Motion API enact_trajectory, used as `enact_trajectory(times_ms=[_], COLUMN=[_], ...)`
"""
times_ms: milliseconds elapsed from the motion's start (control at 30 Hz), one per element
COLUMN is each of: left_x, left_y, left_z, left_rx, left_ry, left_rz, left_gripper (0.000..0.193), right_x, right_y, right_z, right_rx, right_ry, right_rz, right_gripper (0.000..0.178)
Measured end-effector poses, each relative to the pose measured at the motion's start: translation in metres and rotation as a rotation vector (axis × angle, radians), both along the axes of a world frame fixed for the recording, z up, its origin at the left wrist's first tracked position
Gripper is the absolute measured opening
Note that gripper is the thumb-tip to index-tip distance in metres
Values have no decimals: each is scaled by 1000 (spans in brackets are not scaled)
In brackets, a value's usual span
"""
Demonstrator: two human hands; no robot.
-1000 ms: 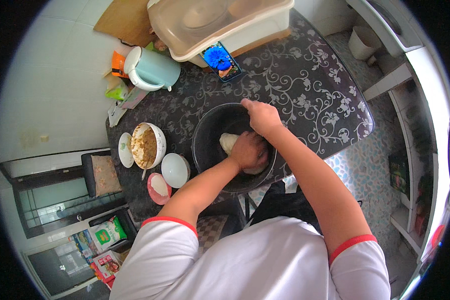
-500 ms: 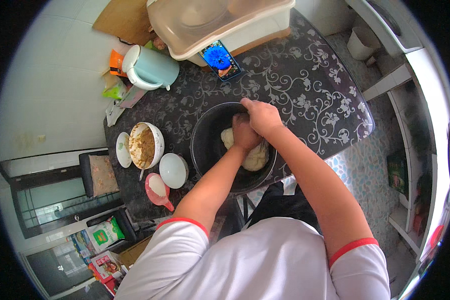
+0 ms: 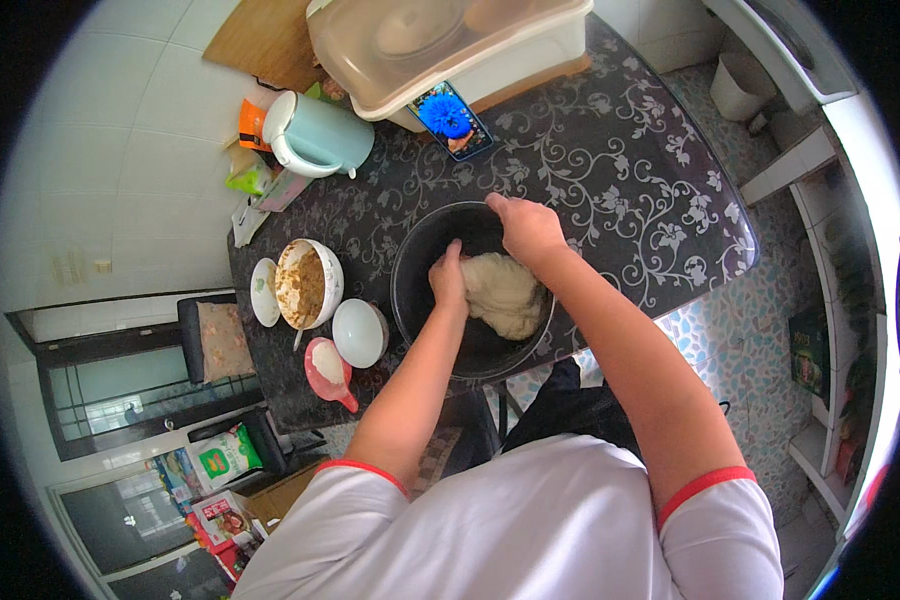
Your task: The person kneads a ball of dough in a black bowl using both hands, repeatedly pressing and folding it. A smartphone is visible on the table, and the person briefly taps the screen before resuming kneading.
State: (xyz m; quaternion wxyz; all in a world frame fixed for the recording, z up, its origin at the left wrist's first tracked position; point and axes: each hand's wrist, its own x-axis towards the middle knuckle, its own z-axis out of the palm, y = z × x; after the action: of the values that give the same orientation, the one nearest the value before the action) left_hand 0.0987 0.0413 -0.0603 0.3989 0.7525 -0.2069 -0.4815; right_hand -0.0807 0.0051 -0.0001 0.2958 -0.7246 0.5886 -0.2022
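Note:
A pale, lumpy mass of dough (image 3: 507,297) lies in a deep black basin (image 3: 422,336) at the near edge of the table. My left hand (image 3: 449,279) is inside the basin, closed against the dough's left edge; some of its fingers are hidden. At the basin's far right rim, my right hand (image 3: 528,232) is closed round the edge.
Left of the basin stand a white bowl (image 3: 360,334), a pink scoop (image 3: 327,372) with white powder, a patterned bowl (image 3: 332,283) with brown mixture and a small dish (image 3: 263,293). Behind are a light-blue kettle (image 3: 335,140), a phone (image 3: 452,122) and a lidded storage box (image 3: 530,60).
My left hand has moved from on top of the dough to its left edge, uncovering more of it. My right hand stays on the rim. The whole view has shifted slightly.

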Motion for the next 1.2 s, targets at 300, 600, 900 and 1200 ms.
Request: enact_trajectory(times_ms=[300, 600, 900, 1200], left_x=[-84, -49, -40, -39], left_y=[50, -2, -27, 2], left_z=[28, -49, -54, 52], left_rx=[-373, -302, -184, -293], left_ry=[-682, -989, -966, -694], left_rz=[-261, -463, -613, -876], left_gripper=[15, 25, 32, 27], right_x=[0, 2, 0, 1], right_y=[-3, 1, -3, -4], right_z=[4, -7, -1, 6], right_rx=[32, -30, -12, 40], right_ry=[-37, -120, -53, -25], right_rz=[43, 44, 21, -7], right_gripper=[25, 38, 31, 37])
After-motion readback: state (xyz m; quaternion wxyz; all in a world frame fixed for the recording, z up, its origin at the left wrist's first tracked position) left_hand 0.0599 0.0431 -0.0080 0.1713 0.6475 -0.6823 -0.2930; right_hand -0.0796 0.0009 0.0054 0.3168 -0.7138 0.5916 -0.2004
